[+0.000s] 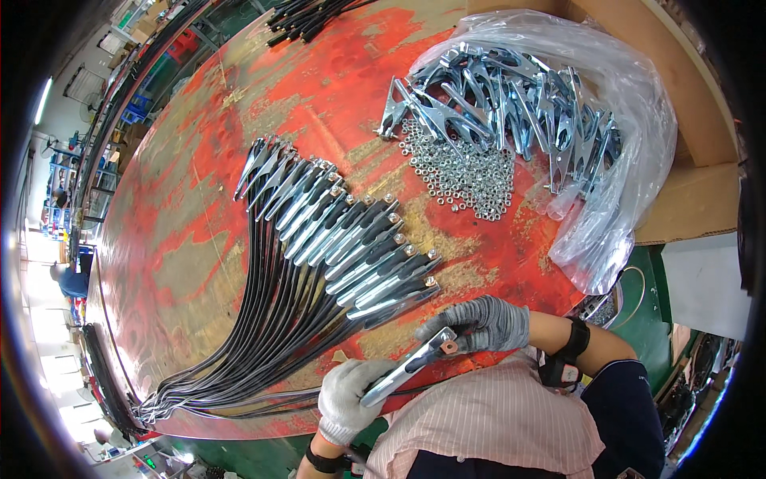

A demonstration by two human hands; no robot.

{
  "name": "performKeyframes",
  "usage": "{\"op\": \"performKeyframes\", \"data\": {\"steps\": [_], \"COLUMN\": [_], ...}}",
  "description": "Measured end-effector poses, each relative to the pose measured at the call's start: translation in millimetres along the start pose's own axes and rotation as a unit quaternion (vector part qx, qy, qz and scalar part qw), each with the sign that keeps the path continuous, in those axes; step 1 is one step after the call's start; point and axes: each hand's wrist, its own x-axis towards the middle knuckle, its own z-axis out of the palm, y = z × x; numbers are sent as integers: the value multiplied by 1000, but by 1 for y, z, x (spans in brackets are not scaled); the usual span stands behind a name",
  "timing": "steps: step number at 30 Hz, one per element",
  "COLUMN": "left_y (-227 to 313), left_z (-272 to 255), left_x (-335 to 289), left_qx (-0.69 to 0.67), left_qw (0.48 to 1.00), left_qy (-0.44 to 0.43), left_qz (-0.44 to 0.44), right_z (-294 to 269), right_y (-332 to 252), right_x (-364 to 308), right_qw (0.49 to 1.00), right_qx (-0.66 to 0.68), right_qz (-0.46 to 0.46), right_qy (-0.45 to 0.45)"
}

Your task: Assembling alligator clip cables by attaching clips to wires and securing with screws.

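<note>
My left hand (351, 398), in a white knit glove, wraps round the handle end of a silver welding earth clamp (405, 369). A copper-coloured piece shows at its jaw end. My right hand (484, 322), in a grey glove, curls its fingers against that jaw end; the thumb's exact grip is hard to see. Beyond my hands lies a slanting row of similar clamps (343, 231), joined to black cables (263, 319) that gather toward the lower left. A pile of small metal nuts (467, 176) lies farther off, beside a heap of loose clamps (511, 100).
The worn red tabletop (199, 231) carries everything. A clear plastic bag (614, 231) surrounds the loose clamps, against a cardboard box (690, 199) at the right. More black cables (307, 17) lie at the far edge. Shelving and a person (72, 279) are in the left background.
</note>
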Motion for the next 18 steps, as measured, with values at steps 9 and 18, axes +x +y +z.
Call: {"op": "performKeyframes", "data": {"steps": [9, 18], "left_y": [-1, 9], "left_z": [5, 6], "left_x": [3, 27], "left_qx": [31, 115], "left_qw": [999, 993], "left_qy": [-5, 20], "left_qz": [-9, 32], "right_z": [7, 8], "right_y": [9, 16], "right_x": [-1, -1], "right_qw": [988, 985], "right_qx": [150, 116], "right_qz": [24, 51], "right_qy": [24, 115]}}
